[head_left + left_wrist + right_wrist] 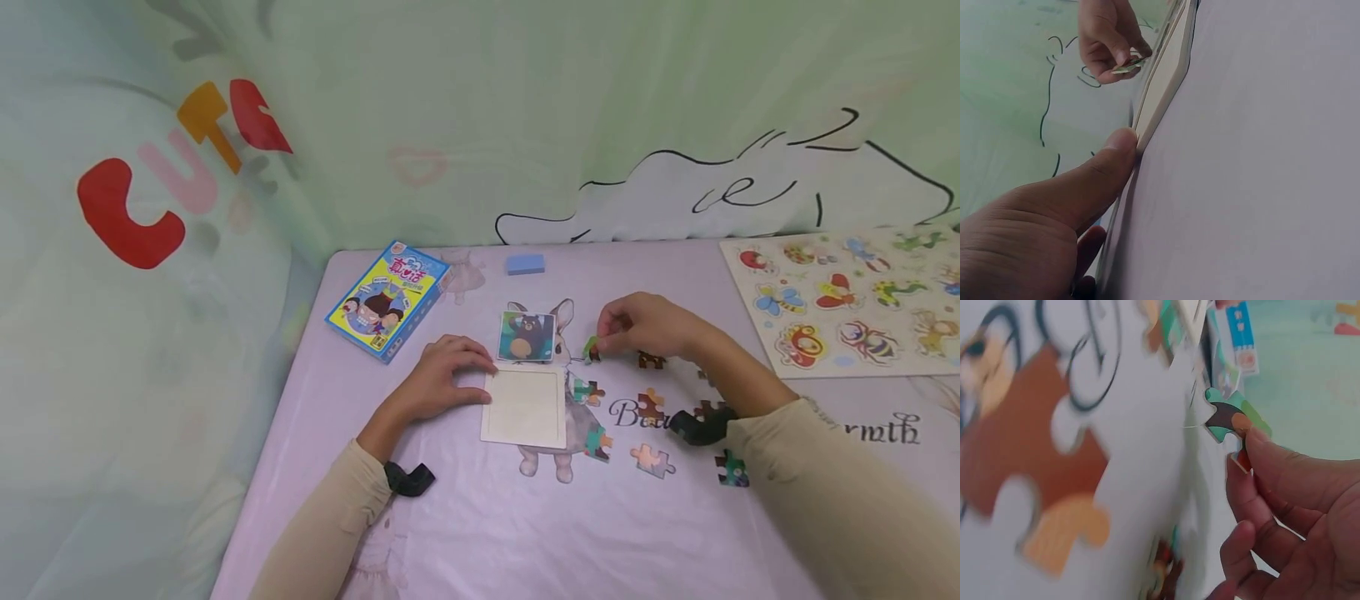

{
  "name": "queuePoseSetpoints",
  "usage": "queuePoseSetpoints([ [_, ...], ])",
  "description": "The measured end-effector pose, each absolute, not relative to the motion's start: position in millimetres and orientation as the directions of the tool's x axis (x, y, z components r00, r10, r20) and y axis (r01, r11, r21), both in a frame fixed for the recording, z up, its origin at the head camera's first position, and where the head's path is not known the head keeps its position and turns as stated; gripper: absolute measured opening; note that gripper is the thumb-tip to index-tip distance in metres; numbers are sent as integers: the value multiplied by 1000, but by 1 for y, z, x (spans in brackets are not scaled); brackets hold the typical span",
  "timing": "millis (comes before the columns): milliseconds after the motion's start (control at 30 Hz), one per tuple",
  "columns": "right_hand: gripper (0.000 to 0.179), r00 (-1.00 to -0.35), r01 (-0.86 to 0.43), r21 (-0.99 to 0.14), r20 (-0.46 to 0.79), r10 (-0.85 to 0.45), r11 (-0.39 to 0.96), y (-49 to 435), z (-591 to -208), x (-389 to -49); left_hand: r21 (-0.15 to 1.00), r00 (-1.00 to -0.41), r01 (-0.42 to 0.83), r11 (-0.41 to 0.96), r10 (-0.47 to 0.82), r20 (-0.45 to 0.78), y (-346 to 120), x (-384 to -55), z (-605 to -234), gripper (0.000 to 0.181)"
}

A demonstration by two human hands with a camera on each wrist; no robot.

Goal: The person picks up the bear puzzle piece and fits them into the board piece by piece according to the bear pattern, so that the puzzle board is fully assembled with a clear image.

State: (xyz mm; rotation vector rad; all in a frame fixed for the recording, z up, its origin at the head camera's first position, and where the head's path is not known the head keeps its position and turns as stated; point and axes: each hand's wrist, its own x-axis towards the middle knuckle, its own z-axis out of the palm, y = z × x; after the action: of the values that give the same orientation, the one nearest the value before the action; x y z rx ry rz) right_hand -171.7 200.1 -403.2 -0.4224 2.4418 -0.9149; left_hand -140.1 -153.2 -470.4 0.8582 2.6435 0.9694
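My right hand [651, 327] pinches a jigsaw piece [1225, 420] between thumb and fingertips, lifted off the table; green, black and orange show on it. At the left side of a square, pale puzzle board [523, 408] rests my left hand [442, 382], thumb [1124, 140] against its edge and fingers near its upper left corner. The board has a raised border and no pieces in it. Just beyond it lies a small picture card [527, 337] of a dark bear. Loose pieces lie right of the board, among them a brown one [651, 407] and a peach one [652, 460].
A blue and yellow card box [388, 300] lies at the back left. Near the back edge is a small blue block [525, 265]. A large wooden board with insect pictures [847, 304] covers the far right. Hanging fabric [450, 125] borders the table behind.
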Motion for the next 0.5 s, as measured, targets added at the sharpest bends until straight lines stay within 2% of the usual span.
queuePoseSetpoints([
  [167, 12, -815, -132, -720, -312, -488, 681, 182, -400, -165, 643, -819, 446, 623, 573, 12, -153, -139, -470, 37],
  [500, 8, -764, -16, -816, -362, -534, 577, 144, -403, -154, 653, -810, 458, 604, 586, 26, -154, -140, -472, 30],
])
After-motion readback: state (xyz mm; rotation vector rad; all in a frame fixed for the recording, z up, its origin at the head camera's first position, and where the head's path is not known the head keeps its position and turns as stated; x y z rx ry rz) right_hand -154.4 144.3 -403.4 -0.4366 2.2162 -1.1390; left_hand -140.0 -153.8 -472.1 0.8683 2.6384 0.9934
